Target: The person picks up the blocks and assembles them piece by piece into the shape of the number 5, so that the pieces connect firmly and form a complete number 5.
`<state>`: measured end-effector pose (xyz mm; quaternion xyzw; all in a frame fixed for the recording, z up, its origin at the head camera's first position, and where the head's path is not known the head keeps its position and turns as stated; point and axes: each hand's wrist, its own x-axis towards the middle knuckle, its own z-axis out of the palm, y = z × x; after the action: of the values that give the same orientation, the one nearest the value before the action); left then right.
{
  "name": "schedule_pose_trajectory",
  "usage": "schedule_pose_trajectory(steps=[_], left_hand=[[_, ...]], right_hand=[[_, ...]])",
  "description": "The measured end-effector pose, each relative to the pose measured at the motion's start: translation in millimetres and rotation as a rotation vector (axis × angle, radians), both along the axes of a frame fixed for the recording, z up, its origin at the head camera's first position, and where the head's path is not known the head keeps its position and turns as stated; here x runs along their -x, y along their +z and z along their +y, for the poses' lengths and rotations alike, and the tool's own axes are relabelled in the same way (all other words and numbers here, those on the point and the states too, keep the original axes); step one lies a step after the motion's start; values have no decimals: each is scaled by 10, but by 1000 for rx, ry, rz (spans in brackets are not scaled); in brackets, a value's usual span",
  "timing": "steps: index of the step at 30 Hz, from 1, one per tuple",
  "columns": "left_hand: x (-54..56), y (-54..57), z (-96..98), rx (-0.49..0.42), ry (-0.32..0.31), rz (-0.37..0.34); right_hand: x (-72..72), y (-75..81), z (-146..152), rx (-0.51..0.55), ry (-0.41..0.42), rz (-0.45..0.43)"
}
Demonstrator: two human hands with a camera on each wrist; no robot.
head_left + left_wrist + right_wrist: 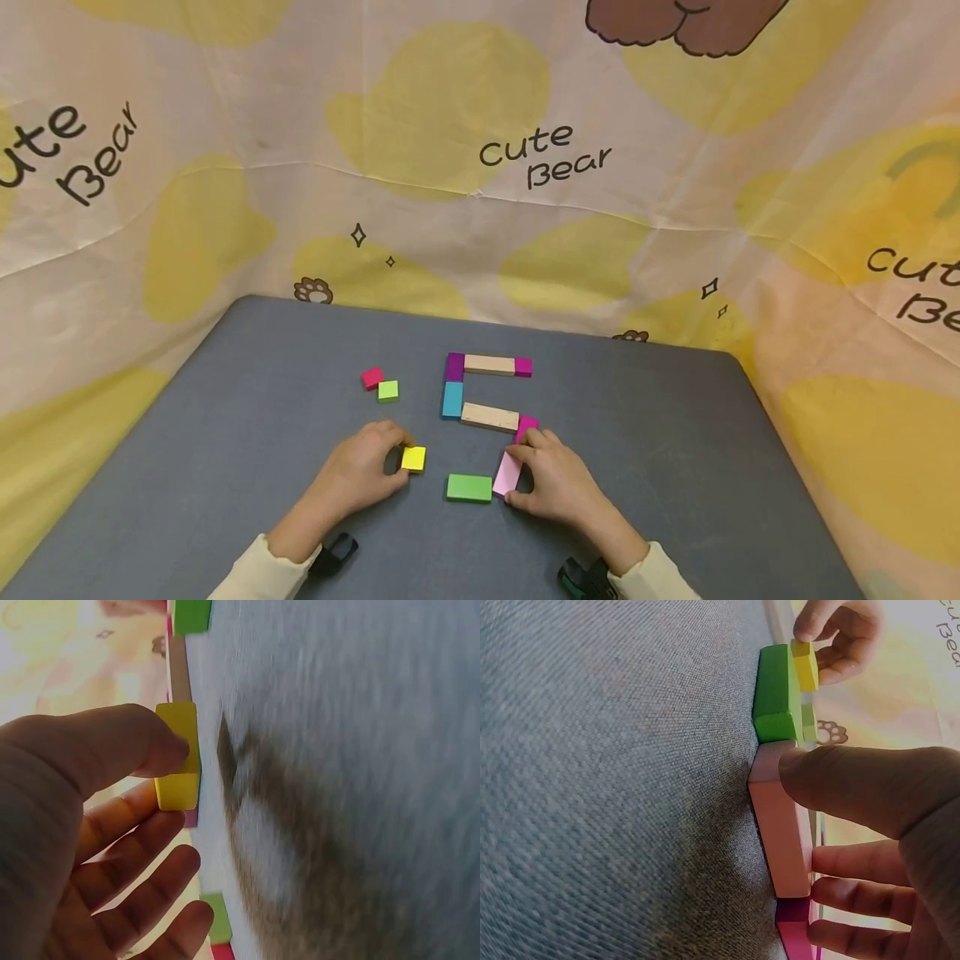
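Between thumb and fingers, my left hand (365,467) pinches a yellow block (413,459); the left wrist view shows this yellow block (178,757) raised above the cloth, its shadow below. My right hand (557,477) grips a pink block (507,473) by its ends, and in the right wrist view the pink block (782,832) lies on the cloth. One end of it meets a green block (469,488), the other a magenta block (527,427). Further up the same figure are two wooden blocks (490,417), a blue block (452,400), a purple block (455,367) and a small magenta cube (523,367).
A red cube (372,378) and a light green cube (387,391) lie touching at the upper left. Grey cloth covers the table (637,417). Behind it hangs a printed curtain (420,150) with yellow patches and lettering.
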<state>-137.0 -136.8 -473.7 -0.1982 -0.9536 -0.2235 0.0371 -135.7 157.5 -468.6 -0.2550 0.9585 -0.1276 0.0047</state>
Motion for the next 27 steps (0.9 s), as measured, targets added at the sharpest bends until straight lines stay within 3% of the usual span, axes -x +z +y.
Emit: schedule_pose_trajectory(steps=[8, 19, 27], left_hand=[[-72, -58, 91, 3, -70, -3], [-66, -60, 211, 10, -100, -62], [-99, -29, 234, 23, -134, -30]], right_hand=[[-2, 13, -12, 0, 5, -5], [6, 14, -10, -5, -1, -17], [4, 14, -6, 2, 3, -5]])
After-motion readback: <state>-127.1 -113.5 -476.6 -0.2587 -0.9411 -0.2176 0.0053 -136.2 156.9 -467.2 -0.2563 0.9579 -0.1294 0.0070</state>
